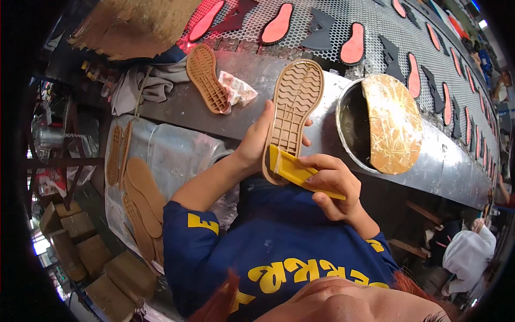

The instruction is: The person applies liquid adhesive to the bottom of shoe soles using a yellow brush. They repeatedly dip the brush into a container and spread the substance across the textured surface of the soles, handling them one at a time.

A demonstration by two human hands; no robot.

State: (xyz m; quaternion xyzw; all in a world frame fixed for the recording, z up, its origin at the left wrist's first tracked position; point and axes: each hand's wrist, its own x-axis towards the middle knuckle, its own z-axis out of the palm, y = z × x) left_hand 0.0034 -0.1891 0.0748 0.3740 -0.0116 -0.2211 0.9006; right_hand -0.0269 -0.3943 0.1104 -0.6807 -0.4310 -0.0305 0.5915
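My left hand grips a tan shoe sole by its left edge, fingertips showing at the far side. Its wavy and gridded tread faces up, and it is held in front of my body. In my right hand is a yellow brush-like tool with a flat handle. The tool's end lies over the heel part of the sole, and I cannot tell whether it presses on it. Another tan sole lies tread up on the metal table, touching a crumpled, stained white cloth.
A round metal pot, partly covered by a tan board, stands to the right. Beyond runs a mesh conveyor carrying pink-topped soles and dark uppers. Several tan soles lie on a plastic-covered surface at left. Cardboard boxes are stacked lower left.
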